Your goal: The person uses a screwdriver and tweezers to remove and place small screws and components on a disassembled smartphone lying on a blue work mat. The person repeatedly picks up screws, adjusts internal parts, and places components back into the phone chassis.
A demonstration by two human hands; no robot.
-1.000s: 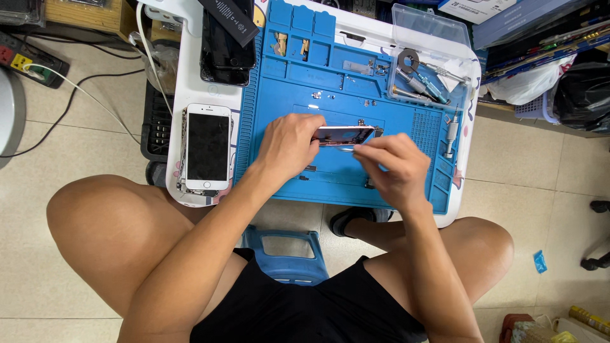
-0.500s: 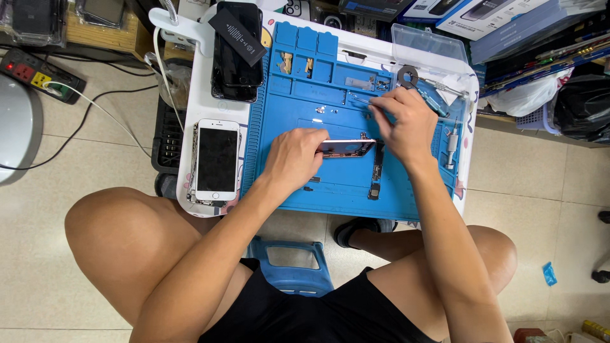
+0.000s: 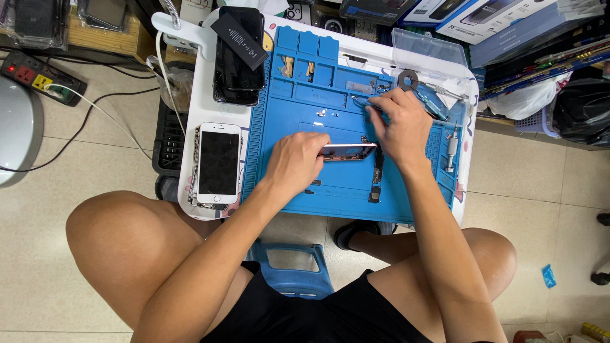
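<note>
Two phones lie at the bench's left: a white one and a black one with a dark battery across it. Blue and white boxes stack top right. On the blue mat, the left hand, fingers curled, grips an opened phone; the right hand pinches a thin tool.

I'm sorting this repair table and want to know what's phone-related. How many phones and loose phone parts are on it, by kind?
White-fronted phone lying flat: 1
Black phones stacked at the table's top, with a black battery on them: 2
Opened phone body under the left hand: 1
Black battery: 1
Black strip part on the blue mat: 1
Total: 6
</note>
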